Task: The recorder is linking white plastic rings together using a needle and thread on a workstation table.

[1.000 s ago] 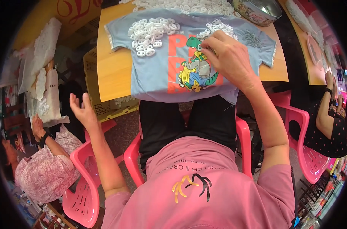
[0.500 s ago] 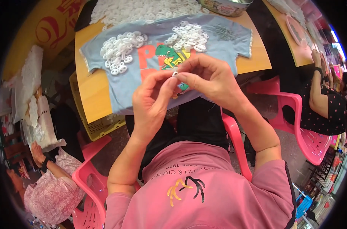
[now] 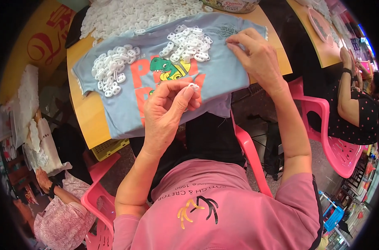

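My left hand (image 3: 170, 104) pinches a small white plastic piece (image 3: 193, 86) between thumb and forefinger, above the front of a light blue T-shirt (image 3: 227, 75) spread on the table. My right hand (image 3: 252, 54) reaches over the shirt's right side. Its thumb and forefinger come together beside a loose pile of thin, dark grey-green bits (image 3: 228, 30); whatever is in that pinch is too small to make out. Two heaps of white oval pieces with two holes lie on the shirt, a left heap (image 3: 112, 66) and a middle heap (image 3: 189, 43).
A large spread of white pieces (image 3: 131, 16) covers the far side of the yellow table (image 3: 83, 121). A round printed tin (image 3: 233, 5) stands at the back. Pink chairs (image 3: 322, 121) and people sit at both sides; a yellow crate (image 3: 108, 149) is under the table.
My right hand has left the white piece and moved right and away to the grey-green bits. My left hand still holds the piece. The view has shifted slightly.
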The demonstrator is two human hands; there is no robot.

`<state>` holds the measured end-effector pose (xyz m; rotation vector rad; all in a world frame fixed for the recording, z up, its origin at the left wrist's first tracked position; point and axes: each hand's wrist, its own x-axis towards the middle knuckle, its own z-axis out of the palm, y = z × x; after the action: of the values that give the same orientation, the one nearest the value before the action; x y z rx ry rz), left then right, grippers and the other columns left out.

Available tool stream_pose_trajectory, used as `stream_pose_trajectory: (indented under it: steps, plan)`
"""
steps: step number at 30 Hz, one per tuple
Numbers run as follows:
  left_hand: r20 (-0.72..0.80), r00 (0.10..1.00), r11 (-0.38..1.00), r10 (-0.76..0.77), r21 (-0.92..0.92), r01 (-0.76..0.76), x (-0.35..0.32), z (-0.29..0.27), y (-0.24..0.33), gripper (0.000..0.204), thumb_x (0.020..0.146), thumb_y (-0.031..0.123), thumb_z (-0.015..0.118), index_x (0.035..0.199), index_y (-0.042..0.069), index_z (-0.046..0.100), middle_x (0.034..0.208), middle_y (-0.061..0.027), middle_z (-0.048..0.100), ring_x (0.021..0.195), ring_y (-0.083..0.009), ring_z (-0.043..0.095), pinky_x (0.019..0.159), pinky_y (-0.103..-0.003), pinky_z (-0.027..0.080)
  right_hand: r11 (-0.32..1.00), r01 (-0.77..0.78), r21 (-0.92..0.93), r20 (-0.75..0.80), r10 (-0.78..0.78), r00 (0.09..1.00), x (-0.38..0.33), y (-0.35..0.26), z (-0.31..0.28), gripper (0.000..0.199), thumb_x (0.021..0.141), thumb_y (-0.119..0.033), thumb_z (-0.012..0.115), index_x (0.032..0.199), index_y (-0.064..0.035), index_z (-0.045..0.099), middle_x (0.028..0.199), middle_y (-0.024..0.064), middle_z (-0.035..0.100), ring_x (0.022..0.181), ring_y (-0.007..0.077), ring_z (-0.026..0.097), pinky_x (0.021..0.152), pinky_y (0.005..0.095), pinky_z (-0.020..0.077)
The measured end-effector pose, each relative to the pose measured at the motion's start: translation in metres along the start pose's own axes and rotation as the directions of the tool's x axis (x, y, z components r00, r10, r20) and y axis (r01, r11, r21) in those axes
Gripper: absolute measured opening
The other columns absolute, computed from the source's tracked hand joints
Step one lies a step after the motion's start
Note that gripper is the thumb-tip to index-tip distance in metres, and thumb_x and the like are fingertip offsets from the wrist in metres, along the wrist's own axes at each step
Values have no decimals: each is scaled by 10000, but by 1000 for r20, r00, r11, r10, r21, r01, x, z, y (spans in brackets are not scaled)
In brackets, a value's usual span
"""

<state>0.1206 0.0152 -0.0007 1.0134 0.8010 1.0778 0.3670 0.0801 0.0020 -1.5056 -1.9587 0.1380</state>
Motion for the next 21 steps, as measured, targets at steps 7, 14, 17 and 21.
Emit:
stream_pose_trajectory:
  steps: [7, 14, 17, 21]
  plan:
    - [-13, 1000, 999, -24, 22, 24, 5, 6, -3, 180, 966, 94, 573, 1090, -36, 582, 919, -73, 651, 783, -119, 615, 705, -247, 502, 949, 253, -188, 109, -236, 966, 20, 7, -7, 107, 826, -159, 676, 913, -98, 690, 885, 58, 603, 780, 264, 609, 671, 355, 480]
    - [12, 1000, 999, -24, 33, 23, -1, 1, 0, 152, 965, 93, 574, 1058, -27, 583, 924, -69, 646, 787, -114, 610, 708, -245, 502, 913, 326, -247, 317, -242, 917, 37, -5, -14, 111, 843, -190, 636, 896, -93, 646, 891, 71, 594, 828, 290, 615, 716, 393, 479]
    - [10, 999, 998, -52, 22, 52, -4, 0, 2, 158, 963, 95, 577, 1065, -26, 585, 938, -73, 649, 795, -116, 612, 708, -245, 505, 895, 364, -259, 391, -247, 886, 41, -4, -19, 116, 847, -192, 631, 902, -91, 638, 910, 76, 594, 832, 297, 612, 722, 395, 476]
    - [4, 997, 997, -71, 0, 71, -6, -2, 4, 164, 963, 102, 578, 1068, -23, 590, 954, -80, 655, 798, -116, 618, 703, -246, 508, 891, 381, -248, 411, -260, 874, 42, -3, -19, 113, 847, -188, 631, 893, -85, 634, 902, 83, 590, 837, 307, 607, 722, 404, 475]
